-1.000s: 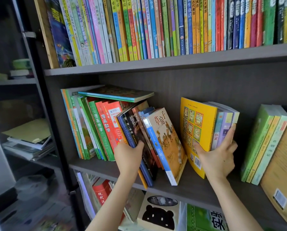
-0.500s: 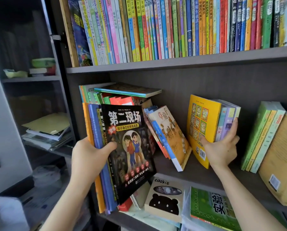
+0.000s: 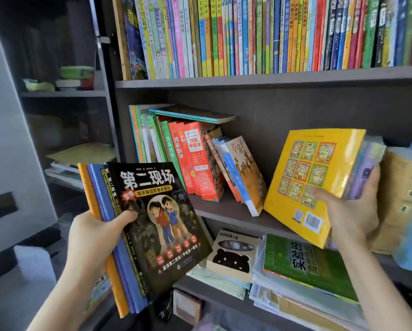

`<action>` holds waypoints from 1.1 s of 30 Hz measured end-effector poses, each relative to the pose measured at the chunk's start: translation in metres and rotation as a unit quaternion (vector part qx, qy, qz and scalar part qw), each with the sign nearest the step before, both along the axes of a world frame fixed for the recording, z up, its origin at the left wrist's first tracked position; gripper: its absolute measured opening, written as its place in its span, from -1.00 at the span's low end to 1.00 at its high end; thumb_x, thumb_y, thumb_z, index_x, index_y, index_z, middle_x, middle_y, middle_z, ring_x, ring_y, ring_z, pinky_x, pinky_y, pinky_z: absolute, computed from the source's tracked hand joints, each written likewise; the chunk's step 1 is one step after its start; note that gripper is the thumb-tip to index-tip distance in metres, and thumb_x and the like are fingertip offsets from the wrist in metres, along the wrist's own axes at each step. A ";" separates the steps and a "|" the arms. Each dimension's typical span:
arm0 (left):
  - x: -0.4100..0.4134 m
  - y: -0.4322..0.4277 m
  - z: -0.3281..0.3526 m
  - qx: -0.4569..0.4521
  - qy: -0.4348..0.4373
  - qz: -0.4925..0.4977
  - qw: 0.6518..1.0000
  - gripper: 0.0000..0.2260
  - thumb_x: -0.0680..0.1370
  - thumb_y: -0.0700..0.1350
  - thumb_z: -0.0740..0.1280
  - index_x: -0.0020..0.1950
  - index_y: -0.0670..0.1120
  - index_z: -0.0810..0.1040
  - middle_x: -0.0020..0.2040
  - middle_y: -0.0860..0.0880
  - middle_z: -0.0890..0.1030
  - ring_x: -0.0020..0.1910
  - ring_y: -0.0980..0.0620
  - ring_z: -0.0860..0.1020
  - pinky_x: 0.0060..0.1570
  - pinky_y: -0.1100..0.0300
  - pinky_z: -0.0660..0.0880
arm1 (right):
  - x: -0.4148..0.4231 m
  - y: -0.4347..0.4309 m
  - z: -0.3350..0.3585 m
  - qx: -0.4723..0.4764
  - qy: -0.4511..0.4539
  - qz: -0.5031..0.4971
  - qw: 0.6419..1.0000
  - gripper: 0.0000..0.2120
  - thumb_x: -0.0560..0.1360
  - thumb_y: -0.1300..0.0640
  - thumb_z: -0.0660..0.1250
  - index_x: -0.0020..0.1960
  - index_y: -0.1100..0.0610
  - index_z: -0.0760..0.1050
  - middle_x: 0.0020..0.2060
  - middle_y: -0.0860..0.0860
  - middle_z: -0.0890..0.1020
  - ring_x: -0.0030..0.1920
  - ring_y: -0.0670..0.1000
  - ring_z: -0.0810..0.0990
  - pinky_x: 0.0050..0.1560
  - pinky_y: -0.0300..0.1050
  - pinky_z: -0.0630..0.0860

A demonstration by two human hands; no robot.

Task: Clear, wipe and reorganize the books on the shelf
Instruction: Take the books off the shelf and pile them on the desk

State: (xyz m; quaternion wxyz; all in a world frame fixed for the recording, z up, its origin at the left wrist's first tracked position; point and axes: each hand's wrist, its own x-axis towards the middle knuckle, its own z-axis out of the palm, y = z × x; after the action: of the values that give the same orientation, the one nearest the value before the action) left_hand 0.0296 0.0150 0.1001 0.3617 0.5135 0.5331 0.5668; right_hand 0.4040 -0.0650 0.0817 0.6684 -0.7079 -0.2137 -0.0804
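Two book stacks held upright: left hand (image 3: 93,237) black-cover (image 3: 159,223), right hand (image 3: 353,216) yellow (image 3: 307,177), tilted.

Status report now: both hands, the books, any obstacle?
Left hand grips black-cover stack, off shelf. Right hand grips yellow book bundle, tilted. Leaning books left on middle shelf. No obstacle.

Head-worn camera, facing forward and down, close to bookshelf (image 3: 260,83), 1 view
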 end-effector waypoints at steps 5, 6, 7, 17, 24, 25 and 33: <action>-0.022 -0.024 -0.003 -0.029 -0.039 -0.044 0.998 -0.84 0.40 -0.18 0.50 -0.19 -0.04 0.52 -0.17 -0.11 0.65 -0.22 -0.14 0.63 -0.08 -0.08 0.58 | -0.036 -0.035 0.005 0.218 0.191 0.132 0.948 -0.14 0.25 0.23 0.57 0.45 -0.05 0.26 0.04 -0.13 0.64 -0.21 -0.17 0.66 -0.38 -0.26 0.55; -0.030 -0.030 -0.003 -0.035 -0.045 -0.051 0.997 -0.84 0.40 -0.17 0.50 -0.17 -0.04 0.53 -0.17 -0.10 0.65 -0.21 -0.14 0.63 -0.07 -0.09 0.58 | -0.049 -0.044 0.007 0.231 0.218 0.150 0.936 -0.18 0.29 0.26 0.54 0.45 -0.03 0.27 0.04 -0.09 0.65 -0.20 -0.11 0.67 -0.45 -0.25 0.53; -0.040 -0.035 -0.004 -0.037 -0.051 -0.058 0.996 -0.85 0.40 -0.16 0.50 -0.15 -0.04 0.54 -0.15 -0.10 0.65 -0.19 -0.15 0.64 -0.06 -0.11 0.59 | -0.063 -0.052 0.007 0.239 0.235 0.164 0.928 -0.26 0.31 0.26 0.52 0.42 -0.02 0.33 0.01 -0.08 0.67 -0.19 -0.06 0.68 -0.49 -0.23 0.52; -0.162 -0.097 -0.010 -0.019 0.019 -0.083 0.996 -0.84 0.41 -0.16 0.50 -0.09 -0.10 0.57 -0.23 -0.02 0.62 -0.29 -0.03 0.60 -0.30 0.21 0.48 | -0.216 -0.137 -0.006 0.129 0.233 0.252 0.930 -0.21 0.23 0.26 0.53 0.39 -0.10 0.39 0.05 -0.05 0.69 -0.09 0.02 0.71 -0.22 -0.07 0.59; -0.225 -0.147 -0.036 -0.072 0.042 -0.086 0.993 -0.83 0.40 -0.17 0.50 -0.11 -0.13 0.56 -0.26 -0.06 0.65 -0.32 -0.02 0.63 -0.38 0.18 0.49 | -0.293 -0.169 -0.042 -0.018 0.348 0.413 0.842 -0.82 0.45 0.09 0.35 0.04 0.09 0.56 -0.25 0.10 0.72 -0.36 0.11 0.69 -0.24 -0.05 0.52; -0.233 -0.152 -0.041 -0.080 0.042 -0.081 0.993 -0.83 0.39 -0.17 0.51 -0.10 -0.14 0.57 -0.26 -0.07 0.66 -0.31 -0.03 0.64 -0.36 0.16 0.52 | -0.300 -0.170 -0.048 -0.034 0.345 0.426 0.836 -0.80 0.42 0.08 0.36 0.03 0.09 0.55 -0.28 0.09 0.71 -0.38 0.10 0.69 -0.22 -0.04 0.50; -0.262 -0.222 -0.075 -0.103 0.118 0.002 0.988 -0.81 0.37 -0.21 0.51 -0.17 -0.30 0.58 -0.25 -0.27 0.65 -0.31 -0.23 0.62 -0.18 -0.18 0.58 | -0.338 -0.168 -0.106 -0.161 0.421 0.535 0.714 -0.46 0.13 0.08 0.52 0.09 0.16 0.59 -0.08 0.25 0.69 -0.22 0.26 0.69 -0.19 0.13 0.59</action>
State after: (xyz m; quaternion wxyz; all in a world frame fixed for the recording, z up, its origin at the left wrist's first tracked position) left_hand -0.2324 -0.2066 0.0256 0.3464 0.5358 0.6285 0.4449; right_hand 0.0658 -0.2327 -0.0245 0.4966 -0.5327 -0.2630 0.6328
